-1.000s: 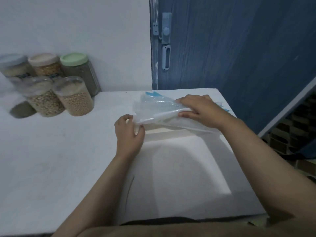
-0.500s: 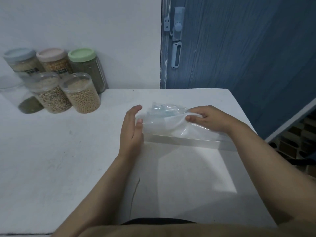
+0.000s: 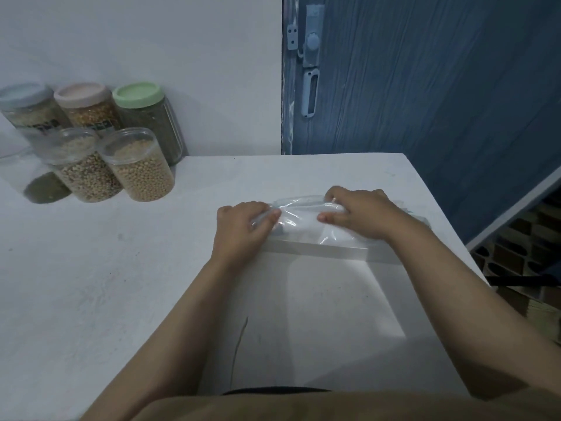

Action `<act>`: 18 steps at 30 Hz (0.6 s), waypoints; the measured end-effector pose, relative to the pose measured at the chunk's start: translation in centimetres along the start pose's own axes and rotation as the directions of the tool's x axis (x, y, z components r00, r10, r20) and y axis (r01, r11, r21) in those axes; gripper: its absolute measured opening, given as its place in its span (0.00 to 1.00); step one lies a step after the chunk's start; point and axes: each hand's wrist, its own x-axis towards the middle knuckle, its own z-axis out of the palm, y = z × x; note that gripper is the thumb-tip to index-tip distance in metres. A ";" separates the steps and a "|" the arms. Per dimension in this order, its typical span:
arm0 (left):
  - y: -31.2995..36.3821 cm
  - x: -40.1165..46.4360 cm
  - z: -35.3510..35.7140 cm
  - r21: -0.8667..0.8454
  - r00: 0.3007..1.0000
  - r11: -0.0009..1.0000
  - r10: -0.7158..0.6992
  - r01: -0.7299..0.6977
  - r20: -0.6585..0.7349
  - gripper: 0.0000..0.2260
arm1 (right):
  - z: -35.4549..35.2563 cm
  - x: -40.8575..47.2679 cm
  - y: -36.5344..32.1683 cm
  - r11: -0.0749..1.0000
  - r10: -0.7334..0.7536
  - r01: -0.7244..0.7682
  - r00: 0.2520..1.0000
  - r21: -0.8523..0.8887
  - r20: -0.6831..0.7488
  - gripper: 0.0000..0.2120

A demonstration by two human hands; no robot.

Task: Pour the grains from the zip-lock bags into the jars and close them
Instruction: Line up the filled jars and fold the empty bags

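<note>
**Both grips on an emptied zip-lock bag, jars already filled**

The zip-lock bag (image 3: 299, 215) is held at its two ends: the left hand (image 3: 243, 227) has its fingers curled over the left end, and the right hand (image 3: 359, 212) is curled over the right part, thumb underneath and fingers over the top edge. Each grip is therefore closed on the plastic, not released.

The counter (image 3: 121, 299) is taken up at its back left corner by a cluster of jars. The green-lidded jar (image 3: 145, 117), the pink-lidded jar (image 3: 86, 107) and the grey-lidded jar (image 3: 25, 107) are seen standing against the wall, capped. In front of them, two clear-topped jars (image 3: 136, 165) are seen full of pale grains; whether they are capped cannot be told with certainty.

The bag is judged to be empty, since no grains are visible through it, and it is being flattened or folded near the counter's far right edge, well apart from the jars. The pouring step is judged to be largely done. What seems called for next is that the bag be set aside and any uncapped jar be closed.

The bag lies between the two grips, touching both, low against the counter.
</note>
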 end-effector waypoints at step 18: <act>2.0 2.5 -1.6 0.412 0.890 0.835 -0.443 0.365 0.110 0.05 | 3.2 -3.8 1.8 0.988 0.146 -0.104 0.866 0.115 -0.479 0.06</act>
